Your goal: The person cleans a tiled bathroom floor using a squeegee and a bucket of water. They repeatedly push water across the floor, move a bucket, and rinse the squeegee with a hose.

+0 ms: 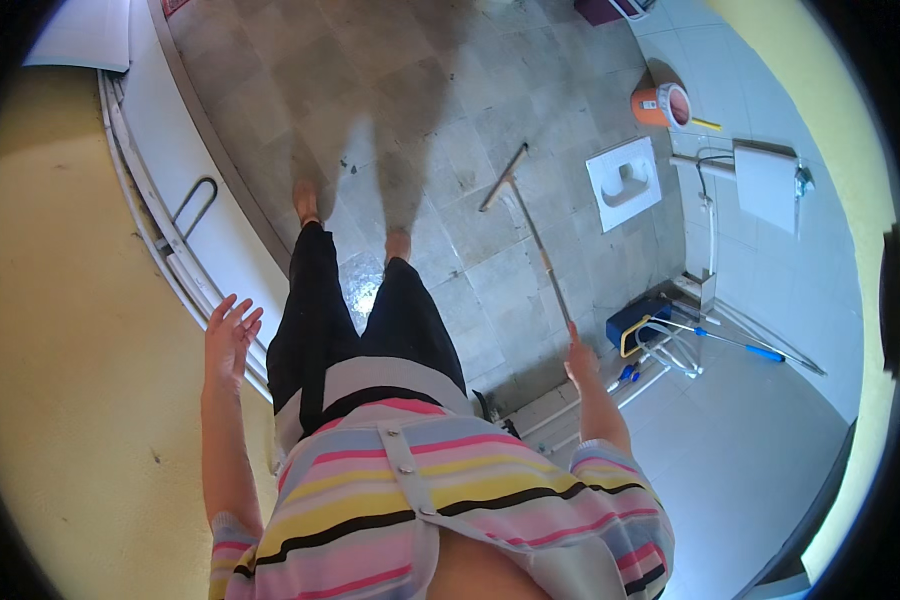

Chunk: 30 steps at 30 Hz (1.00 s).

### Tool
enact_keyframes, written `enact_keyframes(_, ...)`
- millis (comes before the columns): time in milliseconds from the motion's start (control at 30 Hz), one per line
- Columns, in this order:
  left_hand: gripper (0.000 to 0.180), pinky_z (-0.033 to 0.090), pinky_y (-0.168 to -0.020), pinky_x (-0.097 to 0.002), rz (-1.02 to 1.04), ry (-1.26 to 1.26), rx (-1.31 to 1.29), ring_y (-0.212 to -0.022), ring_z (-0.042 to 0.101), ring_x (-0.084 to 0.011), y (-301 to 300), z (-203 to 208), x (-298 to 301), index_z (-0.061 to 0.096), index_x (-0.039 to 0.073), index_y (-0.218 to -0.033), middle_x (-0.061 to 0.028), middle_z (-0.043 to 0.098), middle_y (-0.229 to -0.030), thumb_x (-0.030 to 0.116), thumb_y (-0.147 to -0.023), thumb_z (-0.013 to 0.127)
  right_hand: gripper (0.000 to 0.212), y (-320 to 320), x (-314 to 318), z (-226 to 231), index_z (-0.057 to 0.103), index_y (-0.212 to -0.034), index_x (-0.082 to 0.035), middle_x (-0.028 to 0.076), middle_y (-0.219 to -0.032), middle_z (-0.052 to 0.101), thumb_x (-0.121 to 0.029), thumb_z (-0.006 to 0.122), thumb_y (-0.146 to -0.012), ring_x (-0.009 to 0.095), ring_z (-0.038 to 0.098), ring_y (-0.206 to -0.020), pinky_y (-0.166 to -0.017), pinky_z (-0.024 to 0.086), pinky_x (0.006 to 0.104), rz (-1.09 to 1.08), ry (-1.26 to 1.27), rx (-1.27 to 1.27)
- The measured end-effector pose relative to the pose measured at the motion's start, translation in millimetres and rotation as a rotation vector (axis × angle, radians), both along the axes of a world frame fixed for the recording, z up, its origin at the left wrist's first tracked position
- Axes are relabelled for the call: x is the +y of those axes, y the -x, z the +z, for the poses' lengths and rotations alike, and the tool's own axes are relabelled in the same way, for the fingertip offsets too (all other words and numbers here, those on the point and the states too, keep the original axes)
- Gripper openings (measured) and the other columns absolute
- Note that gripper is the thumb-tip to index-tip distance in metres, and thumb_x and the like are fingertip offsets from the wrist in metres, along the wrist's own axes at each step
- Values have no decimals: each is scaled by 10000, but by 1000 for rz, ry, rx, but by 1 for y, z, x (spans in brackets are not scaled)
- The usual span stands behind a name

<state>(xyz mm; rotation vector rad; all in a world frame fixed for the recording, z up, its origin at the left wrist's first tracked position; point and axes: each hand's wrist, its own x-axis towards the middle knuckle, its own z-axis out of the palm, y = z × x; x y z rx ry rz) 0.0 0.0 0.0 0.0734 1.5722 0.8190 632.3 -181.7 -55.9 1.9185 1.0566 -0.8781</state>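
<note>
My right hand (581, 358) is wrapped round the upper end of a long-handled floor squeegee (540, 246). Its thin pole slants away from me, and its dark crosswise head (504, 178) rests on the grey tiles, left of a white squat toilet pan (625, 184). My left hand (232, 340) hangs with fingers apart and holds nothing. Nearest to it is a white door (202, 170) with a dark looped handle (195, 205); I cannot tell whether the fingers touch the door's edge.
An orange bucket (660, 104) stands against the tiled wall beyond the toilet pan. A white cistern (766, 186) and pipes are on that wall. At right lie a dark blue box (638, 325) and a blue-handled rod (730, 343). A yellow wall (80, 330) rises on my left.
</note>
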Motion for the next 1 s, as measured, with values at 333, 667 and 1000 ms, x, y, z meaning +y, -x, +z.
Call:
enact_keyframes(333, 456, 507, -826, -349, 170, 97, 32, -964, 609, -278, -9, 7, -113, 409, 10, -1250, -162, 579, -1104, 140, -856, 599, 548, -26, -82, 20, 237, -1430, -275, 232, -831, 621, -186, 442, -929, 411, 611, -774, -645, 470, 509, 71, -421, 98)
enact_keyframes(667, 437, 498, -814, -340, 319, 136, -28, -985, 602, -268, 39, -18, -160, 412, 14, -1255, -155, 573, -1130, 127, -870, 584, 574, 183, 81, -34, 233, -1427, -342, 180, -629, 601, -194, 452, -918, 369, 598, -576, -515, 455, 491, 509, -340, 384)
enact_keyframes(1000, 395, 495, -873, -360, 411, 205, -4, -1013, 587, -278, 59, -10, -195, 405, -2, -1241, -184, 551, -1150, 117, -891, 542, 753, 307, 169, -87, 160, -1444, -359, 124, -778, 656, -74, 493, -832, 303, 651, -711, -617, 513, 420, 788, -151, 454)
